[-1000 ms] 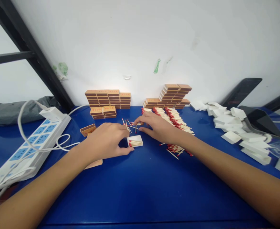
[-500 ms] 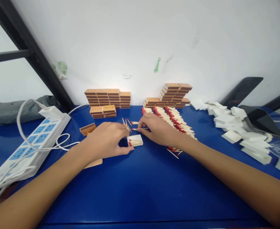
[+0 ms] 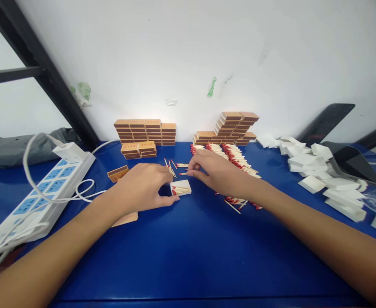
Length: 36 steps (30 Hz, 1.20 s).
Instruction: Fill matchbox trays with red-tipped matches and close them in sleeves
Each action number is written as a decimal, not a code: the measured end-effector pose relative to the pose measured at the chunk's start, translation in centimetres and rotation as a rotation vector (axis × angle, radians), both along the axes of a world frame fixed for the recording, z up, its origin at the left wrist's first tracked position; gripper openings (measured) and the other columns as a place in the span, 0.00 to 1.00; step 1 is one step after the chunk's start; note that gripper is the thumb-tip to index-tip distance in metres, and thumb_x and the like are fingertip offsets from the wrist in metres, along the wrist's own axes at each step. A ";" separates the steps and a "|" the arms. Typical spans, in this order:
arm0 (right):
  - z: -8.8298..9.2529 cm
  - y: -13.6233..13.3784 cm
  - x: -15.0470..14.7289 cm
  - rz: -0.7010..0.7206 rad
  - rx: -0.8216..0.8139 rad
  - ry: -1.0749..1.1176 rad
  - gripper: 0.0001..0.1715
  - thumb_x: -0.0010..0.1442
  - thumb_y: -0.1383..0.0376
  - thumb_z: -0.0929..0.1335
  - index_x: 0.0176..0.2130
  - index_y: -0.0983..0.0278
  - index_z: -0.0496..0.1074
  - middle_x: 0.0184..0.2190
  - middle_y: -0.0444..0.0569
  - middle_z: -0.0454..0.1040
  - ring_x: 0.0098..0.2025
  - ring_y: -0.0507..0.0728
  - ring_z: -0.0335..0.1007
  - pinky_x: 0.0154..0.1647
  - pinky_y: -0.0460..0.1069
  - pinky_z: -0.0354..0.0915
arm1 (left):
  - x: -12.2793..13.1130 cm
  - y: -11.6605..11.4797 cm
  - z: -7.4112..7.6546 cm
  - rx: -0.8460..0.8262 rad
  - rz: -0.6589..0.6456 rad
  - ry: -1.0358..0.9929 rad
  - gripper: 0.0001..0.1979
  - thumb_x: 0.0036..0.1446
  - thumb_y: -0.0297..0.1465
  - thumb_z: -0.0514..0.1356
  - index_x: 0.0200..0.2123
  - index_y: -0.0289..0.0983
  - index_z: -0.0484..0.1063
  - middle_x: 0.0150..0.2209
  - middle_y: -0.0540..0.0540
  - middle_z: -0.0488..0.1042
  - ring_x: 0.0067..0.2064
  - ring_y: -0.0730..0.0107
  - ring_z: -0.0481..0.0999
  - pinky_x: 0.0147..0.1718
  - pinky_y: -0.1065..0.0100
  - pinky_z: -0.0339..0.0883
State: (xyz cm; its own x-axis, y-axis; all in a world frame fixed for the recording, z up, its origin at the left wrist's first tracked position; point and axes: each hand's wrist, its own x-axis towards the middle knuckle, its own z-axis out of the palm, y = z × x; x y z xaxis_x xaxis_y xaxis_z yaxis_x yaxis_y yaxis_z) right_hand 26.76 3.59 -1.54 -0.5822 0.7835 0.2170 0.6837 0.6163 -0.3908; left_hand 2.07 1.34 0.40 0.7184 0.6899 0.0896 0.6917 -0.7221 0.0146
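Observation:
A small white matchbox tray [image 3: 181, 187] holding a few red-tipped matches lies on the blue table [image 3: 188, 256]. My left hand [image 3: 143, 186] grips the tray's left side, thumb along its near edge. My right hand [image 3: 218, 173] hovers just behind and right of the tray, its fingertips pinched on a match [image 3: 184, 173]. A few loose matches [image 3: 171, 166] lie behind the tray. A big heap of matches [image 3: 235, 160] spreads under and beyond my right hand.
Stacks of brown matchboxes [image 3: 144, 130] and a second stack of matchboxes [image 3: 232, 126] line the wall. White empty trays [image 3: 319, 171] pile up at the right. A white power strip [image 3: 43, 188] with cables lies at the left. A brown sleeve [image 3: 126, 219] rests under my left wrist.
My right hand closed its fingers on a match among the loose ones and drew back slightly toward the tray. My left hand stayed on the tray.

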 end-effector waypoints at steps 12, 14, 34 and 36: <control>-0.2 1.3 0.7 -0.083 -0.017 -0.023 0.05 0.68 0.63 0.74 0.39 0.63 0.79 0.40 0.51 0.78 0.44 0.60 0.72 0.44 0.54 0.65 | -0.1 0.0 0.0 -0.002 0.001 0.007 0.14 0.64 0.43 0.67 0.37 0.37 0.82 0.36 0.47 0.81 0.35 0.62 0.80 0.31 0.64 0.62; -0.5 2.1 1.3 -0.109 -0.009 -0.079 0.04 0.66 0.64 0.74 0.38 0.63 0.78 0.39 0.52 0.78 0.44 0.61 0.72 0.44 0.54 0.65 | 0.0 0.0 0.0 -0.003 0.000 0.004 0.14 0.64 0.43 0.67 0.36 0.37 0.81 0.35 0.47 0.81 0.35 0.63 0.80 0.31 0.64 0.62; -2.2 2.5 -0.3 -0.054 0.074 -0.038 0.05 0.72 0.69 0.69 0.42 0.65 0.76 0.40 0.51 0.74 0.45 0.59 0.68 0.46 0.52 0.61 | -0.1 0.0 -0.1 -0.022 0.004 0.010 0.15 0.65 0.44 0.67 0.37 0.37 0.81 0.36 0.47 0.81 0.36 0.61 0.79 0.32 0.62 0.60; -2.2 2.4 -0.5 -0.064 0.069 -0.042 0.04 0.72 0.69 0.69 0.43 0.65 0.76 0.40 0.51 0.74 0.45 0.59 0.67 0.46 0.52 0.60 | 0.0 0.0 -0.1 -0.025 0.006 0.015 0.15 0.65 0.44 0.67 0.37 0.37 0.81 0.36 0.47 0.81 0.36 0.61 0.79 0.32 0.62 0.60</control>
